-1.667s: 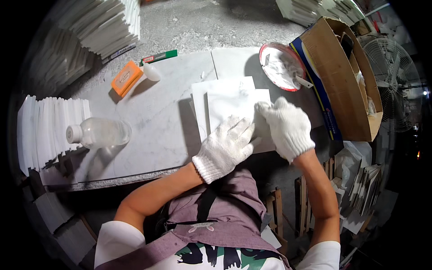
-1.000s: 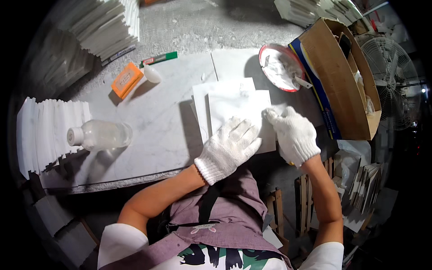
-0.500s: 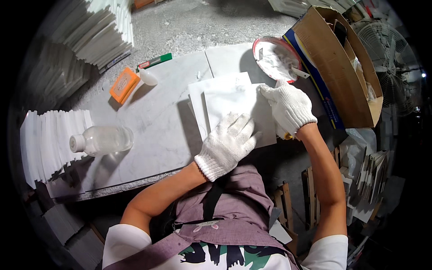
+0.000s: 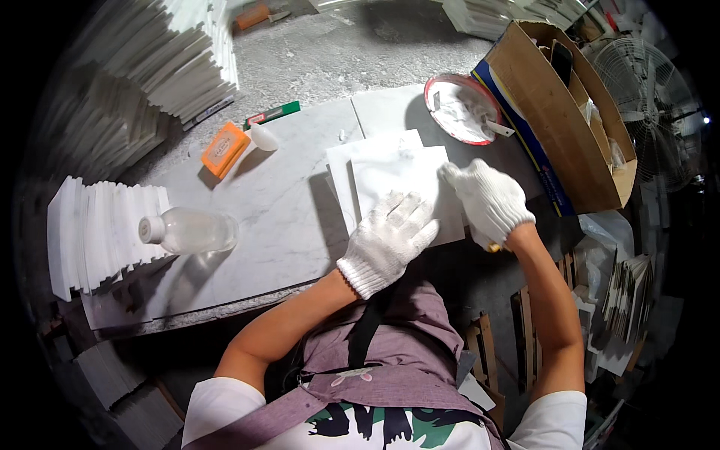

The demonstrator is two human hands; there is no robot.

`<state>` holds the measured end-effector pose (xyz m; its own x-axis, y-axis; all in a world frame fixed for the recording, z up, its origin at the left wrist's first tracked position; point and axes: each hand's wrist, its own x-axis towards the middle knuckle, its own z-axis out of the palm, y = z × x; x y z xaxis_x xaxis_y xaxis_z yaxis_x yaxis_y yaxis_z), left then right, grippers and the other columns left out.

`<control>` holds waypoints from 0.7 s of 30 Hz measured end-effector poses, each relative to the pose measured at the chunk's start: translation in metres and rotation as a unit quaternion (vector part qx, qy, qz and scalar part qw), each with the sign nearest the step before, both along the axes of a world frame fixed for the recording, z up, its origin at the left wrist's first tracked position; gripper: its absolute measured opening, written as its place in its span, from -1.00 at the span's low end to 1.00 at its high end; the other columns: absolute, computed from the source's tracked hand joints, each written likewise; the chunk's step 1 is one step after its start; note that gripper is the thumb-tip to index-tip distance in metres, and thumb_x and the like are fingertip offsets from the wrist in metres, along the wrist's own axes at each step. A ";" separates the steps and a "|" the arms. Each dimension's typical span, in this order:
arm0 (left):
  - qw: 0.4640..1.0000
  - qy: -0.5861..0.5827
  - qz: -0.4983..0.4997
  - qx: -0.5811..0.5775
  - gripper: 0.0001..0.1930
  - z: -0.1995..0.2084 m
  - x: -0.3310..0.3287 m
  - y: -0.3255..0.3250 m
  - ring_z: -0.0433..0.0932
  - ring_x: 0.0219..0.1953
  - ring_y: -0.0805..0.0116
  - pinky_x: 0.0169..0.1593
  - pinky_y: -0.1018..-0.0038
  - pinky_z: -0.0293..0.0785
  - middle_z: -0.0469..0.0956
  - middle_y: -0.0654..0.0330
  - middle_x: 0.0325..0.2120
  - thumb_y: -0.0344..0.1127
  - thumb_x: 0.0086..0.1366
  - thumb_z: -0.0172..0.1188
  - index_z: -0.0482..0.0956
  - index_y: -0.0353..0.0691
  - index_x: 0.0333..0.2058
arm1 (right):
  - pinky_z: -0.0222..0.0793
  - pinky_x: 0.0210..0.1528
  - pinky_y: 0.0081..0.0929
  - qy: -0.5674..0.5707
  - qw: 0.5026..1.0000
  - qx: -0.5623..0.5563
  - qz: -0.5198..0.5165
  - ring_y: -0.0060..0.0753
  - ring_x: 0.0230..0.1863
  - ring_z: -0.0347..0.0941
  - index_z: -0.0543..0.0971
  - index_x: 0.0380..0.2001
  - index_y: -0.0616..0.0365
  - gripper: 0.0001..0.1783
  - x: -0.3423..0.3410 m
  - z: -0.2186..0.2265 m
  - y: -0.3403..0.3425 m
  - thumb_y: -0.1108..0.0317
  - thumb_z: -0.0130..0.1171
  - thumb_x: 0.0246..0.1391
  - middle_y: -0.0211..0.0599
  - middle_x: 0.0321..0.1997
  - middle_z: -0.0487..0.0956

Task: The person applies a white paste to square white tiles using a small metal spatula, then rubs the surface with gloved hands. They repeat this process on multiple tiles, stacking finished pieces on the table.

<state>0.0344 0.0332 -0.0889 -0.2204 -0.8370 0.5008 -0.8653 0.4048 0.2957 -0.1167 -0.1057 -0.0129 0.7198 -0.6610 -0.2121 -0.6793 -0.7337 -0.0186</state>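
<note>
Several white square tiles (image 4: 394, 169) lie overlapping on the table in front of me. My left hand (image 4: 390, 232), in a white knit glove, rests on the top tile with its fingers stretched out. At the tiles' right edge is my right hand (image 4: 487, 196), gloved alike and closed around a tool with a yellow handle end (image 4: 493, 246). Only that end shows below the palm; the fist hides the rest. Beyond the right hand stands a red-rimmed bowl (image 4: 459, 109) of white paste, with a flat blade or spatula (image 4: 500, 128) over its rim.
A clear bottle (image 4: 196, 230) stands at the left beside a row of white tiles (image 4: 105, 234). Farther back are an orange box (image 4: 225, 150), a small white cup (image 4: 264, 137) and a green box (image 4: 272, 115). A cardboard box (image 4: 559, 112) borders the right, with a fan (image 4: 646, 112) behind it.
The whole view has shifted slightly, moving the scene right and down. My right hand sits a little lower and farther from the bowl. The left hand stays on the tile.
</note>
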 end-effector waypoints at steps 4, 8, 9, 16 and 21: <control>1.000 -0.016 -0.002 0.012 -0.58 0.006 0.000 0.001 0.45 0.12 0.09 0.23 0.12 0.35 0.49 0.13 0.00 -0.29 0.04 0.26 0.55 -0.13 -0.05 | 0.53 -0.29 -0.24 -0.006 0.999 0.030 -0.023 -0.07 -0.30 0.59 0.62 -0.02 -0.19 -0.69 -0.044 0.006 0.018 0.30 0.02 0.22 -0.10 -0.30 0.53; 0.996 0.085 0.010 -0.021 -0.50 0.041 0.008 0.038 0.46 0.05 -0.01 0.19 0.09 0.37 0.48 0.08 -0.04 -0.24 0.00 0.37 0.53 -0.13 -0.02 | 0.55 -0.22 -0.20 -0.382 0.787 0.368 -0.315 -0.24 -0.31 0.57 0.59 -0.05 0.03 -0.76 -0.071 -0.007 0.050 0.29 0.02 0.32 -0.31 -0.33 0.53; 0.992 0.107 0.018 -0.063 -0.49 0.047 0.018 0.053 0.47 0.03 -0.03 0.17 0.09 0.37 0.48 0.06 -0.06 -0.24 0.01 0.39 0.52 -0.14 -0.01 | 0.55 -0.17 -0.14 -0.476 0.659 0.460 -0.356 -0.22 -0.28 0.55 0.57 -0.08 0.09 -0.78 -0.071 -0.011 0.058 0.29 0.02 0.33 -0.32 -0.30 0.54; 0.805 0.228 0.474 -0.273 -0.18 0.054 0.111 0.160 0.37 0.05 0.18 0.22 0.20 0.30 0.32 0.04 0.07 -0.29 0.07 0.48 0.21 -0.38 0.23 | 0.43 0.10 -0.31 -0.458 0.759 0.290 -0.362 -0.38 -0.05 0.51 0.54 0.06 0.28 -0.64 -0.127 -0.084 0.093 0.53 0.06 0.19 -0.33 -0.12 0.57; 0.811 0.269 0.507 -0.110 0.01 0.014 0.156 0.160 0.22 0.28 0.13 0.35 0.19 0.15 0.26 0.03 0.21 -0.18 0.07 0.52 0.02 -0.34 0.33 | 0.37 0.14 -0.44 -0.504 0.750 0.272 -0.332 -0.42 0.01 0.48 0.51 0.14 0.30 -0.54 -0.122 -0.076 0.093 0.57 0.04 0.15 -0.33 -0.06 0.55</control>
